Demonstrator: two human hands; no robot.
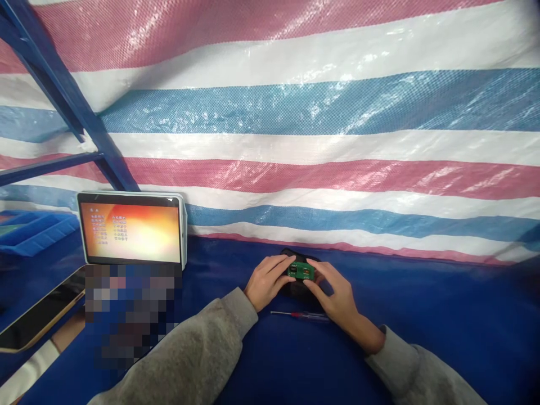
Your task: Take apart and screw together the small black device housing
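Note:
A small green circuit board (301, 271) is held between my two hands, above the blue table. My left hand (267, 279) pinches its left end between thumb and fingers. On the other side, my right hand (334, 289) grips the right end the same way. Small dark and brownish parts show on the board's face. Behind and beneath it lies a black object (298, 290), mostly covered by the hands, whose kind I cannot make out. A screwdriver (301, 315) with a thin shaft and a red and clear handle lies just below the hands, its tip pointing left.
A tablet (131, 230) in a light case stands at the left with a lit screen. Near it a phone (42, 312) is above another person's forearm (70, 332). Blue trays (46, 233) sit farther left, below a blue metal frame (76, 101). Striped sheeting (320, 112) hangs behind the table.

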